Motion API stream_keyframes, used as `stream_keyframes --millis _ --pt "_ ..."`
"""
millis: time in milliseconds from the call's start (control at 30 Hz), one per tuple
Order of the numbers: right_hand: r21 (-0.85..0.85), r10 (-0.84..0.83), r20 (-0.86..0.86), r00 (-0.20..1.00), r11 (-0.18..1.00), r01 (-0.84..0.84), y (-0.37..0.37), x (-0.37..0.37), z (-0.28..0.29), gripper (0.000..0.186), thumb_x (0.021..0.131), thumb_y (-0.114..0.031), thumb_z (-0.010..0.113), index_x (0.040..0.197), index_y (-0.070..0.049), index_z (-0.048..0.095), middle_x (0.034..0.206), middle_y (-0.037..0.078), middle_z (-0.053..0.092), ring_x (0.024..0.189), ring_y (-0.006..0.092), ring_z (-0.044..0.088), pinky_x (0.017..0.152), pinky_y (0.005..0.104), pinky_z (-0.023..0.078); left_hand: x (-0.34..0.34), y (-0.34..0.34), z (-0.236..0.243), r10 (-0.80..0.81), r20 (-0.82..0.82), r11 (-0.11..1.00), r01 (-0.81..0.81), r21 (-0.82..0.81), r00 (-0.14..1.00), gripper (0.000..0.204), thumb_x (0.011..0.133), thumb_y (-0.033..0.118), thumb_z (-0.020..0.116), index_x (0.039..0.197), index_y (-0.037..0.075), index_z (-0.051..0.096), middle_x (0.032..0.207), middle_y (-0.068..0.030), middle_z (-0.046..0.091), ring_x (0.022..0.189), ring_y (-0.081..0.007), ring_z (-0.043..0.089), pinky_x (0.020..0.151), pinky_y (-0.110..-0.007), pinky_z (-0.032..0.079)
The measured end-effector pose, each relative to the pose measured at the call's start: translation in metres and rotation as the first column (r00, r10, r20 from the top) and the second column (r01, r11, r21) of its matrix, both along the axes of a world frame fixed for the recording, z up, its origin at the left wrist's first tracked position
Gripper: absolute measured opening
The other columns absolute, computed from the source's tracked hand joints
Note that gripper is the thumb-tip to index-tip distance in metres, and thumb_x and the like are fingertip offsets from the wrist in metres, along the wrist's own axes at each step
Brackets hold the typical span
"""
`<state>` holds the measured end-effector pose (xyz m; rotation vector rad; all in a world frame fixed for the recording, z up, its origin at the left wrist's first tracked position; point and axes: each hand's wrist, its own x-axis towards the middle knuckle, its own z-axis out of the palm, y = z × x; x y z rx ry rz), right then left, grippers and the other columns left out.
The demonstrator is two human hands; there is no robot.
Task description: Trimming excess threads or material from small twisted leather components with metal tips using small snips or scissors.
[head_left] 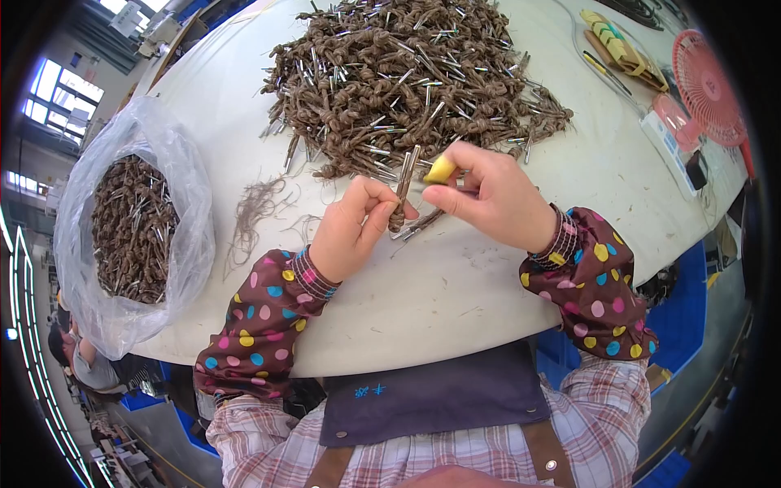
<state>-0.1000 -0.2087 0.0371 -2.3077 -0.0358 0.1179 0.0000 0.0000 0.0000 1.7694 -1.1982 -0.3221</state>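
My left hand (354,224) pinches a knotted brown cord (397,217) upright, its metal-tipped ends sticking up above the fingers. Just to its right, my right hand (496,199) is closed round a small yellow tool (442,169), whose working end is too small to make out. More loose cord with metal tips lies on the white table (423,313) beneath my hands. Just beyond them is a large heap of knotted brown cords (390,81) with silver tips.
A plastic bag of similar cords (134,228) sits at the left, beside loose threads (256,215). A pink fan (704,73), power strip (671,154) and yellowish bundle (618,45) are at the right. A person (89,358) is at the far left; blue bins (683,309) stand below the table.
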Motion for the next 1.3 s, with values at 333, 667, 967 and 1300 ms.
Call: stream_keyframes --millis 333,667,967,1300 --pt "0.617 -0.162 0.087 0.983 0.783 0.074 0.005 0.009 -0.009 0.021 0.084 -0.011 0.069 0.101 -0.002 0.06 0.084 -0.007 0.054 0.066 -0.0017 0.043 0.056 0.0162 0.036 0.01 0.0 0.007 0.022 -0.029 0.999 -0.023 -0.024 0.999 0.008 0.096 0.009 0.048 0.099 0.002 0.048 0.091 -0.0074 0.069 0.07 -0.0156 0.061 0.066 -0.027 0.048" --pt "0.638 -0.226 0.221 0.949 0.769 0.034 0.001 0.007 -0.018 0.02 0.083 -0.011 0.069 0.1 -0.003 0.062 0.084 -0.005 0.059 0.063 -0.001 0.043 0.054 0.0154 0.035 0.006 -0.001 0.032 -0.049 -0.196 0.986 0.079 0.147 0.979 0.029 0.088 0.008 0.059 0.116 0.003 0.06 0.104 -0.0076 0.067 0.101 -0.0198 0.06 0.098 -0.036 0.041" --pt "0.317 -0.15 0.199 0.968 0.945 0.082 -0.007 -0.001 -0.002 0.032 0.076 -0.022 0.075 0.1 -0.003 0.064 0.083 0.001 0.065 0.057 0.0049 0.046 0.052 0.0211 0.039 0.009 -0.002 0.012 0.161 0.661 0.984 -0.173 -0.047 0.733 0.023 0.071 0.01 0.074 0.092 0.012 0.065 0.082 0.0011 0.063 0.087 -0.0186 0.059 0.102 -0.044 0.038" --pt "0.185 -0.056 0.108 0.993 0.982 0.035 -0.024 -0.005 0.011 0.024 0.076 -0.021 0.072 0.089 -0.002 0.066 0.071 0.01 0.062 0.056 0.0188 0.052 0.055 0.0309 0.042 0.008 -0.005 0.013 0.13 0.52 0.958 -0.242 0.152 0.844 0.032 0.07 0.014 0.076 0.098 0.008 0.061 0.091 -0.005 0.062 0.077 -0.0268 0.058 0.08 -0.039 0.044"
